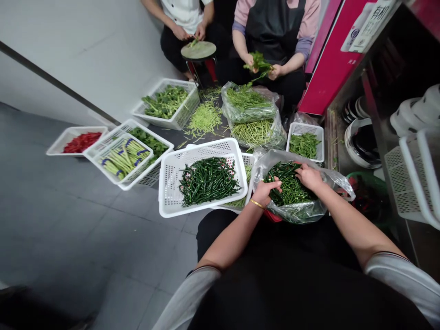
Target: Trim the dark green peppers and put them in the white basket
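Thin dark green chili peppers fill a clear plastic bag in front of my knees. At the bag's left side, my left hand is closed in a pinch over the peppers, its thumb stretched along the top; a pepper seems to be at its fingertips. My right hand reaches in from the right, fingers curled down onto peppers, fingertips partly hidden among them. Left of the bag, a white perforated basket holds a spread heap of similar green chili peppers.
Across from me, two people handle greens, one over a round stool. Between us lie bagged green stems, chopped pieces and baskets of vegetables, including a red-filled tray. A metal shelf stands at right.
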Available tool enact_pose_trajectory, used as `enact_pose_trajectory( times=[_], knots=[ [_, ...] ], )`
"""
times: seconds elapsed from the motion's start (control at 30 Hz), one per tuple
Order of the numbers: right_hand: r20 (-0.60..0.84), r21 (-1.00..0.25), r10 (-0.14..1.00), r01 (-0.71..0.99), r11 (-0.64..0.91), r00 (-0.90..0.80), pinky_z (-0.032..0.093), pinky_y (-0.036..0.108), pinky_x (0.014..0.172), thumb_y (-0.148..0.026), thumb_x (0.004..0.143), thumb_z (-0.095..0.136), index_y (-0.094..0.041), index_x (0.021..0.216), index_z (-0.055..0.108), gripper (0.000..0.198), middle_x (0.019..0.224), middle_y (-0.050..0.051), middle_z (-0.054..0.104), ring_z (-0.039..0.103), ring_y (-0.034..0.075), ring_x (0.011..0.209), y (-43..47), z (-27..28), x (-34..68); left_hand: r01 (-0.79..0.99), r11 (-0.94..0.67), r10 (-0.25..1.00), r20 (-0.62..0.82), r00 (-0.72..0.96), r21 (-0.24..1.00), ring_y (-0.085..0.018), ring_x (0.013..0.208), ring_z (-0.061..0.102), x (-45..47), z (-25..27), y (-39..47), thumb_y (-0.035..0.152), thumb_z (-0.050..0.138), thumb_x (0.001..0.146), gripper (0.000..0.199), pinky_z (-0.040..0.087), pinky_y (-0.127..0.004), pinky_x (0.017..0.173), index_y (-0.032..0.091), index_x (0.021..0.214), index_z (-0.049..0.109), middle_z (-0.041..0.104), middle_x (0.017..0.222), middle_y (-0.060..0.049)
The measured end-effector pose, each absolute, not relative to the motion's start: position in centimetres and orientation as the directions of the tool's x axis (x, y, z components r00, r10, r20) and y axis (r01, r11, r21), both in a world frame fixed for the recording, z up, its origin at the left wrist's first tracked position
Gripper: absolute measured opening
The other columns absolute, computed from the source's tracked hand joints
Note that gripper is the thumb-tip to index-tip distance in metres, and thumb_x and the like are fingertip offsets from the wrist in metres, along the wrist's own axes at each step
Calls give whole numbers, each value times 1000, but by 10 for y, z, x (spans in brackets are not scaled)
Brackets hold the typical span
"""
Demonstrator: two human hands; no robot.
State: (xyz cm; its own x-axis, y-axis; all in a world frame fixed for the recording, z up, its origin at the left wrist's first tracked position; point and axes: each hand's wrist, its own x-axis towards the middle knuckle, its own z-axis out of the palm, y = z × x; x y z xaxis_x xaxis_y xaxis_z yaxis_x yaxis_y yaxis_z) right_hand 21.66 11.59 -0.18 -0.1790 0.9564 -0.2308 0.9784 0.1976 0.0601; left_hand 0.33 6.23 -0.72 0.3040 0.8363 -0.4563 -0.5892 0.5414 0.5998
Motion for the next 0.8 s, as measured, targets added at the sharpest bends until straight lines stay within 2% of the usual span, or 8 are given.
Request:
enact_pose_trajectory(
  times=[0.17, 0.33, 0.4, 0.5, 0.57, 0.63, 0.7, 0.8],
  knots=[
    [-178, 20, 956, 971, 238, -231, 43, 29, 69, -34, 97, 43, -17, 106, 69, 32, 106, 13, 66, 64, 22, 87, 90, 8, 215, -548, 620, 776, -538, 328, 561, -9, 50, 51, 13, -15, 55, 21, 86, 50, 35, 43, -26, 56, 12, 72, 60, 55, 53, 2],
    [-103, -282, 937, 913, 294, -334, 45, 28, 70, -38, 96, 44, -18, 98, 68, 32, 96, 11, 69, 64, 21, 81, 37, 12, 198, -584, 597, 796, -498, 344, 550, -9, 56, 50, 25, -22, 51, 20, 85, 53, 32, 42, -28, 60, 10, 76, 65, 59, 62, 0],
    [-160, -425, 925, 869, 252, -346, 46, 29, 68, -42, 95, 44, -18, 84, 68, 36, 82, 9, 69, 64, 21, 74, 27, 8, 188, -570, 540, 837, -468, 284, 620, -9, 56, 49, 27, -23, 49, 23, 84, 54, 30, 42, -28, 61, 12, 73, 63, 58, 62, 1],
    [-423, -542, 837, 837, 75, -349, 45, 29, 59, -50, 92, 45, -18, 71, 64, 43, 66, 5, 65, 60, 19, 59, 29, 10, 181, -447, 384, 923, -323, 210, 808, -10, 62, 51, 26, -20, 45, 22, 83, 53, 30, 43, -27, 68, 15, 74, 63, 60, 66, 2],
    [-576, -456, 757, 890, 16, -309, 47, 29, 59, -47, 90, 50, -17, 73, 66, 39, 70, 6, 67, 62, 19, 60, 37, 18, 183, -373, 301, 948, -231, 219, 878, -11, 69, 53, 23, -17, 42, 20, 82, 53, 31, 43, -27, 73, 15, 78, 64, 61, 72, 2],
    [-615, -221, 769, 974, 48, -177, 49, 31, 67, -41, 89, 55, -14, 84, 70, 31, 84, 12, 70, 67, 23, 75, 50, 29, 188, -378, 344, 931, -259, 258, 860, -11, 70, 53, 22, -14, 40, 18, 80, 52, 31, 43, -27, 73, 14, 79, 65, 61, 72, 2],
    [-507, 15, 860, 998, 67, -50, 50, 35, 76, -36, 90, 53, -12, 105, 68, 32, 106, 18, 67, 67, 28, 92, 66, 37, 191, -408, 471, 876, -360, 322, 782, -11, 65, 52, 21, -15, 38, 15, 77, 50, 32, 42, -27, 68, 14, 79, 64, 60, 68, 3],
    [-369, 73, 929, 995, 71, -39, 49, 38, 83, -31, 94, 45, -17, 131, 57, 41, 128, 20, 58, 64, 29, 104, 93, 38, 188, -425, 596, 801, -474, 366, 681, -11, 60, 53, 17, -18, 37, 10, 74, 45, 32, 42, -27, 62, 13, 76, 65, 61, 65, 2]
  ],
)
